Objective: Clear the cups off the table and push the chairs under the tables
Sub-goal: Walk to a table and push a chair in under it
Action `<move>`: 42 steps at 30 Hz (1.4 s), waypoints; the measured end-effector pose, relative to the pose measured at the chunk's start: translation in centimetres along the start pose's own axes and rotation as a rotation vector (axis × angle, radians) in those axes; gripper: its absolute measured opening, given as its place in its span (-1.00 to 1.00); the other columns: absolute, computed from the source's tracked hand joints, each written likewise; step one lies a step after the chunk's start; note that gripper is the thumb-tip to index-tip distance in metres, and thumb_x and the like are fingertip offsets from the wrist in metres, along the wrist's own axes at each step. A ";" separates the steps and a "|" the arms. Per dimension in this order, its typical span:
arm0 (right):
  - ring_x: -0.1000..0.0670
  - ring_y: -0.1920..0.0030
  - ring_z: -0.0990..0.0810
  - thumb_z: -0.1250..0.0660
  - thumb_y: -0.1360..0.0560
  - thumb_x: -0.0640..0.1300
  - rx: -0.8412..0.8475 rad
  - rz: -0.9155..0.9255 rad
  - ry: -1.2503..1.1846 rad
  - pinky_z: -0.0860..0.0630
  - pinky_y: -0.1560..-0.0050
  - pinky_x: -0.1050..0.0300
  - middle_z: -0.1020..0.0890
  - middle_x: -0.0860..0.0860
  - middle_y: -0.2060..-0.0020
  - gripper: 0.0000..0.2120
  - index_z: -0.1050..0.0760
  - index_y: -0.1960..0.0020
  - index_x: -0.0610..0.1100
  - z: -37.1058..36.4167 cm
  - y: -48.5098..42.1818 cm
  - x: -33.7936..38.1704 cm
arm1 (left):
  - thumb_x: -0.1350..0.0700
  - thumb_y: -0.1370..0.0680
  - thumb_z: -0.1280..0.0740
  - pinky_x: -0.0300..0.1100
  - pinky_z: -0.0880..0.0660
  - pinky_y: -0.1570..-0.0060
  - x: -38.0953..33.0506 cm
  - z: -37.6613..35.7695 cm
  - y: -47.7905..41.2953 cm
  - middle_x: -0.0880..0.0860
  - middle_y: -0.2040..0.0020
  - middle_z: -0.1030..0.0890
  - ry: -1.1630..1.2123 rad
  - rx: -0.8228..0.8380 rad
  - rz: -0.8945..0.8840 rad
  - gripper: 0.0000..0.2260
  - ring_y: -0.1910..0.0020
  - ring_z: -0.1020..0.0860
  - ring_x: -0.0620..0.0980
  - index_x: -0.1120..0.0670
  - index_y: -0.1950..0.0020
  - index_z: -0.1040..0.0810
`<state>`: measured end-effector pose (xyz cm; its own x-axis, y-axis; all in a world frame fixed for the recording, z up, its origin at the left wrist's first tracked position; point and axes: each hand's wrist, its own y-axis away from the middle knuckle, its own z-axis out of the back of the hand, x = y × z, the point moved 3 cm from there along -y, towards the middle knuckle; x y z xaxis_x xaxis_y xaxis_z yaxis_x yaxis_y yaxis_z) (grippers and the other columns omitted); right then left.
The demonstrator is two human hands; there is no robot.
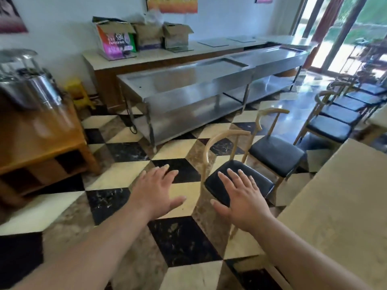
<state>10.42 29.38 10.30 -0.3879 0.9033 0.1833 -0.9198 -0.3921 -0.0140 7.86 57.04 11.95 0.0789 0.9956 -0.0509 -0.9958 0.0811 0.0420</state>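
Note:
A wooden chair with a black seat stands out from the beige table at the right. My right hand hovers over its seat, fingers spread, holding nothing. Left of the chair, my left hand is stretched out over the floor, also open and empty. A second matching chair stands just beyond the first, and a row of several more chairs runs toward the windows. No cups are in view.
A long steel counter with a lower shelf crosses the middle. Behind it a sideboard carries cardboard boxes. A wooden stand with a steel urn is at the left. The floor is checkered tile.

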 end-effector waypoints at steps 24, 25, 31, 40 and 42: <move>-0.19 -0.70 0.07 0.05 -0.58 0.52 -0.219 0.055 -0.099 0.14 -0.62 -0.23 -0.05 -0.07 -0.72 -0.17 0.12 -0.70 0.13 5.4 -36.8 -1.1 | -0.57 -0.52 0.09 0.19 -0.06 -0.62 14.5 12.3 -28.5 0.05 -0.72 -0.18 -0.164 -0.154 0.019 -0.14 -0.68 -0.13 0.10 -0.12 -0.70 -0.14; -0.19 -0.70 0.07 0.05 -0.59 0.52 -0.214 0.049 -0.095 0.14 -0.62 -0.23 -0.05 -0.07 -0.72 -0.18 0.13 -0.70 0.13 5.7 -38.6 -2.1 | -0.57 -0.52 0.09 0.19 -0.06 -0.62 14.6 12.7 -30.7 0.06 -0.72 -0.19 -0.171 -0.157 0.018 -0.14 -0.68 -0.14 0.11 -0.12 -0.70 -0.15; -0.20 -0.70 0.05 0.07 -0.57 0.53 -0.192 0.007 -0.081 0.12 -0.63 -0.23 -0.06 -0.09 -0.72 -0.15 0.10 -0.71 0.10 7.1 -47.9 -7.6 | -0.58 -0.55 0.05 0.23 -0.18 -0.58 15.2 13.9 -42.8 0.06 -0.71 -0.23 -0.184 -0.192 -0.001 -0.18 -0.66 -0.19 0.12 -0.13 -0.68 -0.18; -0.19 -0.65 -0.13 0.06 -0.58 0.54 -0.160 -0.066 -0.047 0.00 -0.63 -0.25 -0.29 -0.07 -0.63 -0.14 -0.12 -0.68 0.02 5.8 -57.7 -11.1 | -0.55 -0.52 0.04 0.20 -0.07 -0.64 16.7 11.4 -56.2 0.06 -0.71 -0.20 -0.106 -0.122 -0.112 -0.16 -0.66 -0.13 0.08 -0.12 -0.69 -0.17; -0.19 -0.62 -0.19 0.07 -0.57 0.55 -0.171 -0.088 -0.025 -0.07 -0.62 -0.26 -0.35 -0.07 -0.59 -0.15 -0.18 -0.66 0.02 5.9 -59.7 -11.5 | -0.54 -0.54 0.02 0.19 -0.06 -0.64 17.8 10.9 -59.0 0.05 -0.71 -0.19 -0.108 -0.105 -0.145 -0.17 -0.66 -0.13 0.08 -0.11 -0.70 -0.17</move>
<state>70.16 41.35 14.80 -0.3057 0.9274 0.2158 -0.9476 -0.2743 -0.1636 68.57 70.48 19.45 0.2210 0.9735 0.0584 -0.9725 0.2245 -0.0623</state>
